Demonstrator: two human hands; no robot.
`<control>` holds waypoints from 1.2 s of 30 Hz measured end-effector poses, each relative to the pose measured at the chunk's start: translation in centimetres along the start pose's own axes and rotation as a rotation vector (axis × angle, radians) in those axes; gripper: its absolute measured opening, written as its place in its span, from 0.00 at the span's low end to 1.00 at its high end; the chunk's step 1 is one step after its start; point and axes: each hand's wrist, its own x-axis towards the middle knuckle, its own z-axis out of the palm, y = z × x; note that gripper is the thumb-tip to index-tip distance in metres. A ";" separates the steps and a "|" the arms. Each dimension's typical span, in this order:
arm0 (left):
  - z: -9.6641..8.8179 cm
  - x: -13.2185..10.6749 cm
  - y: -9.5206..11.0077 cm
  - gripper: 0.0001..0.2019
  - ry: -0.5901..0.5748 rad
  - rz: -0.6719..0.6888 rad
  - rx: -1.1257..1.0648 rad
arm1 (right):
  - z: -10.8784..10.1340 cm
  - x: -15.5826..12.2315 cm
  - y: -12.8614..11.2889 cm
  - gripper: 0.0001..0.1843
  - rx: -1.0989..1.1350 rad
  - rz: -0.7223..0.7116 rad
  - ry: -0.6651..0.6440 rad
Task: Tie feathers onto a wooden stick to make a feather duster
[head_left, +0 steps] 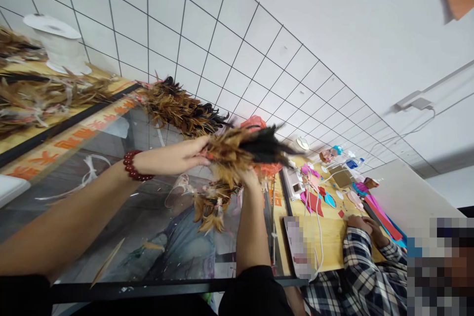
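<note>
My left hand (185,154), with a dark red bead bracelet (138,165) at the wrist, is closed on the near end of a bundle of feathers (244,148). The feathers are brown with long black tips pointing right, slightly blurred. My right hand (251,177) grips the bundle from below; feathers hide most of its fingers. Beneath the hands, a smaller clump of brown feathers (217,202) lies on the glass tabletop (155,217). Behind them, a thick row of brown and black feathers (181,106) lies near the wire grid.
A white spool (61,44) and more feather strips (48,96) lie at the left. White ties (89,173) rest on the glass. On the right, a wooden table (333,242) holds a phone (296,247), cables and colourful pieces; a person in a checked sleeve (357,256) sits there.
</note>
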 end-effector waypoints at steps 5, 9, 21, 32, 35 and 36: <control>-0.4 0.8 -1.5 0.08 0.126 -0.155 -0.825 | 2.2 0.0 -0.7 0.18 0.130 0.056 -0.102; -1.4 1.0 -1.7 0.08 0.153 -0.239 -1.374 | 2.9 0.0 -1.1 0.14 0.193 0.096 -0.022; -2.7 0.7 -0.7 0.13 0.216 -0.342 -1.448 | -0.7 -0.5 -2.3 0.13 0.204 0.051 0.211; -2.9 0.9 -1.5 0.09 0.187 -0.309 -1.464 | -1.9 -0.9 -2.8 0.11 0.234 0.029 0.317; -2.8 0.9 -1.8 0.09 0.235 -0.320 -1.296 | -2.7 -1.4 -3.0 0.12 0.225 0.005 0.149; -2.7 1.0 -1.9 0.10 0.252 -0.323 -1.264 | -3.0 -1.6 -3.1 0.12 0.209 0.000 -0.009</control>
